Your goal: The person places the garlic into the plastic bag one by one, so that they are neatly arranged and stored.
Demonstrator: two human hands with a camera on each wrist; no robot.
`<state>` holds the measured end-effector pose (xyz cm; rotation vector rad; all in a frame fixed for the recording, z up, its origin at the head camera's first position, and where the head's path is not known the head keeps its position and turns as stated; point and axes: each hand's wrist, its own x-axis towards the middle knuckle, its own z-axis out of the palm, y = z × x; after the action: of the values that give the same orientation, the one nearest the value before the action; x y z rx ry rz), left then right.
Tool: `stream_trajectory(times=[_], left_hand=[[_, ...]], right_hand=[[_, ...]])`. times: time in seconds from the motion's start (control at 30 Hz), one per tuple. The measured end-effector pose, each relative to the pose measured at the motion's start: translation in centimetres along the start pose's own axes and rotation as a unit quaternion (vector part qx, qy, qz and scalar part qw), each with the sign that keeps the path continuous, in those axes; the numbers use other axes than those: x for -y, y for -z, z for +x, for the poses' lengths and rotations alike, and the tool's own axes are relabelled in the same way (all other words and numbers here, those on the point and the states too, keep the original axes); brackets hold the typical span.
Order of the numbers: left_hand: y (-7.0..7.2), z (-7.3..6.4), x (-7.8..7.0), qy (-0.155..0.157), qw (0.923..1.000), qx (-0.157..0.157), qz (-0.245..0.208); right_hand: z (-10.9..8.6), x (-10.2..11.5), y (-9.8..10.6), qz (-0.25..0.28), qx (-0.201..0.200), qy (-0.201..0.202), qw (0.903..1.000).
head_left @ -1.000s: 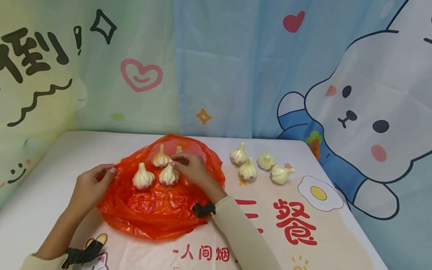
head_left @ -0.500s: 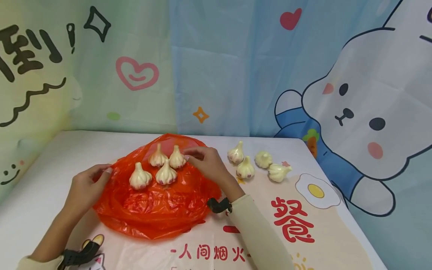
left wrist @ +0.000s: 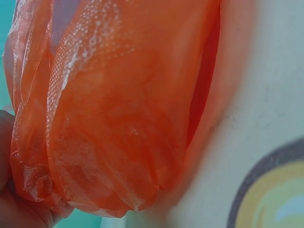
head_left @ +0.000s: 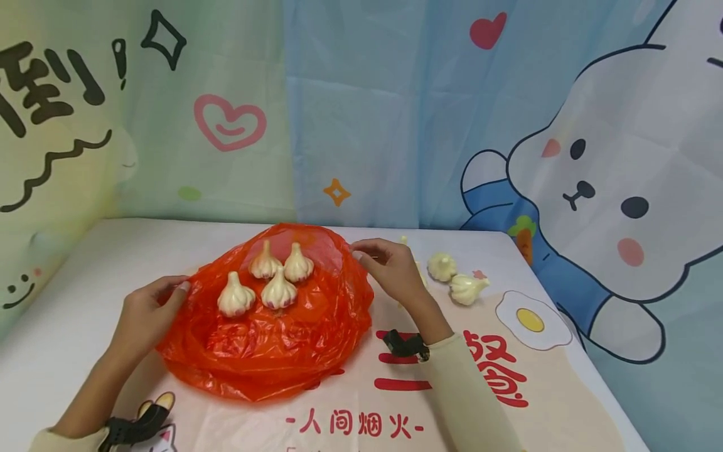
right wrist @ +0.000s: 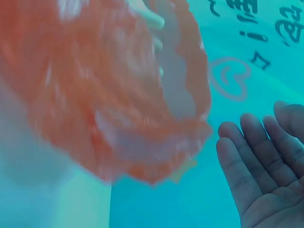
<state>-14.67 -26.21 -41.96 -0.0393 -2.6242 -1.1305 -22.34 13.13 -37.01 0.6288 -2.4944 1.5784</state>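
A crumpled red plastic bag (head_left: 254,367) lies spread on the table with its mouth facing up. Several garlic bulbs sit inside it, among them one at the left (head_left: 235,296) and one in front (head_left: 278,290). My left hand (head_left: 145,314) pinches the bag's left rim between thumb and fingers; in the left wrist view the gathered plastic (left wrist: 40,185) meets that hand. Just beyond the bag's right rim is my right hand (head_left: 392,270), holding nothing. The right wrist view shows its fingers (right wrist: 259,156) extended, apart from the bag (right wrist: 95,95).
More garlic bulbs rest on the table to the right, such as a pale one (head_left: 442,267) and another beside it (head_left: 467,289). My right hand partly hides others there. A printed cloth (head_left: 350,402) covers the table, and a cartoon curtain (head_left: 356,113) hangs behind.
My right hand has let go of a garlic bulb among those in the bag and moved right, past the bag's rim. My left hand keeps its hold on the bag.
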Motion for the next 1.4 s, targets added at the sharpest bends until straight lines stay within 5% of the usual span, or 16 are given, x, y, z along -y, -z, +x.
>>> stream_trajectory(times=[0.47, 0.73, 1.03, 1.4], left_hand=[[0.0, 0.1, -0.2, -0.010, 0.9999, -0.010, 0.007], [0.0, -0.1, -0.1, -0.001, 1.0000, -0.008, 0.004], [0.0, 0.0, 0.0, -0.002, 1.0000, -0.008, 0.004], [-0.1, 0.0, 0.0, 0.008, 1.0000, -0.003, -0.002]], right_hand=[[-2.3, -3.4, 5.5, -0.065, -0.101, -0.054, 0.9913], [-2.7, -6.4, 7.2, -0.056, -0.159, -0.079, 0.9825], [-2.9, -8.4, 7.3, -0.064, -0.155, -0.140, 0.9759], [-2.8, -9.5, 6.6, -0.086, -0.089, -0.183, 0.9753]])
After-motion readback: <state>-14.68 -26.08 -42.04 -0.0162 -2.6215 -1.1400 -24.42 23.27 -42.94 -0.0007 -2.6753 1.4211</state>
